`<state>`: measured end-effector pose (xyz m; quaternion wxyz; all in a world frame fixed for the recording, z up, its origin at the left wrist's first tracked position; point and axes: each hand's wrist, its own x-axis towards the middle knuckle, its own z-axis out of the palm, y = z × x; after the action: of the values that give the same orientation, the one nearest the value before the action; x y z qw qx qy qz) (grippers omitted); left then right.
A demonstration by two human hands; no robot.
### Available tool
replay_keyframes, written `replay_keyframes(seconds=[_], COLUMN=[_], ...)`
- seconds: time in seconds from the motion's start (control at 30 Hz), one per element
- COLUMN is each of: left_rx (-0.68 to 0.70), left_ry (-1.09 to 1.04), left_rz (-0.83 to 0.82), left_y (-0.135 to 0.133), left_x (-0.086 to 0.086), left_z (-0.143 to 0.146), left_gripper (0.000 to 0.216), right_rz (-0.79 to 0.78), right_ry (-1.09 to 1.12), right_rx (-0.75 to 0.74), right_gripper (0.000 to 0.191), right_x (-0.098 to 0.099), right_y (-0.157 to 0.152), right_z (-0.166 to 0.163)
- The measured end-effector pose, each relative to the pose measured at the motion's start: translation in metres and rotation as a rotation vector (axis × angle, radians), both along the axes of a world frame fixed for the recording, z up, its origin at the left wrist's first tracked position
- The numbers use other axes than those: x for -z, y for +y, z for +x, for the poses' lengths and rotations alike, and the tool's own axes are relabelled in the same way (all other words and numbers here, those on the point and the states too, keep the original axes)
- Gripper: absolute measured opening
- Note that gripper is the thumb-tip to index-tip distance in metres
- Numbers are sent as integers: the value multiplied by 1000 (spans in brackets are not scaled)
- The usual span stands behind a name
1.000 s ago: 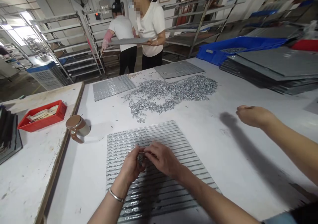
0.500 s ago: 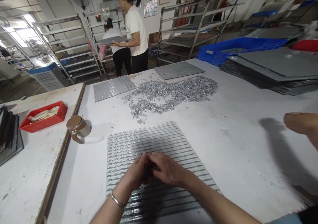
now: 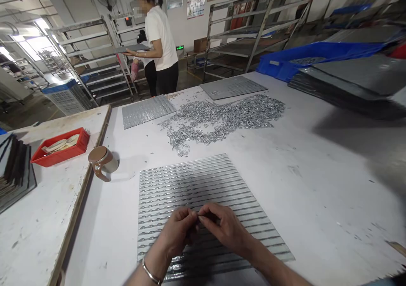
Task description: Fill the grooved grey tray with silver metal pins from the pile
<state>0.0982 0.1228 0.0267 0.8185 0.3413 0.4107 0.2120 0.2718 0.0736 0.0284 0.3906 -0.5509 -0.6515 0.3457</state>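
Over a flat grey ribbed panel [image 3: 222, 180] on the white table, my two hands meet at their fingertips. My left hand [image 3: 177, 233], below a silver bangle, is closed with its fingers curled in. Thumb and forefinger of my right hand [image 3: 226, 229] are pinched together against the left fingertips. Whatever lies between them is too small and dark to name. Shiny bead-like pieces sit in rows along the left side of the panel; plain dark lines run across its right side. Beyond the panel spreads a loose pile of small silvery metal pieces [image 3: 253, 112].
Two similar panels, one at left [image 3: 147, 110] and one at right [image 3: 233, 87], lie behind the pile. A brown mug [image 3: 109, 161] and a red tray [image 3: 63, 152] are to the left. Stacked sheets [image 3: 349, 83] and a blue bin [image 3: 275, 68] stand right. A co-worker [image 3: 161, 36] holds a panel.
My hands have shifted slightly down and right, from cupped together to fingertip to fingertip. Another person's hand at the right edge has left view. The standing co-worker has moved left.
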Motion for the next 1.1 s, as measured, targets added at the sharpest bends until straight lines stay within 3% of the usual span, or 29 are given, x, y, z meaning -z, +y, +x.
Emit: replay_keyframes(seconds=[0.1,0.27,0.43,0.63,0.73,0.9,1.1], left_rx=[-21,-253,-257,-262,-314,-297,-243], left_ry=[65,23,26,49,-3,-74,-66], left_rz=[-3,-75,-41,17,-13,-65,-33], left_y=[1,9,15,22,23,18,6], left_x=[2,1,5,11,8,0,-3], left_z=[-1,-6,-17,-22,-20,-12,3], left_gripper=[45,41,50,49,46,44,43], right_rz=[-27,-157,-242,-317,-297,-49,9], right_ry=[-121,-359,-467,-496,-460,-128,-11], right_rx=[-6,156,141,139,155,95,60], right_gripper=[14,17,19,13,5,12,14], right_x=[-1,13,28,25,19,3,-3], right_y=[8,45,67,79,75,43,15], right_z=[6,12,5,10,14,6,-10])
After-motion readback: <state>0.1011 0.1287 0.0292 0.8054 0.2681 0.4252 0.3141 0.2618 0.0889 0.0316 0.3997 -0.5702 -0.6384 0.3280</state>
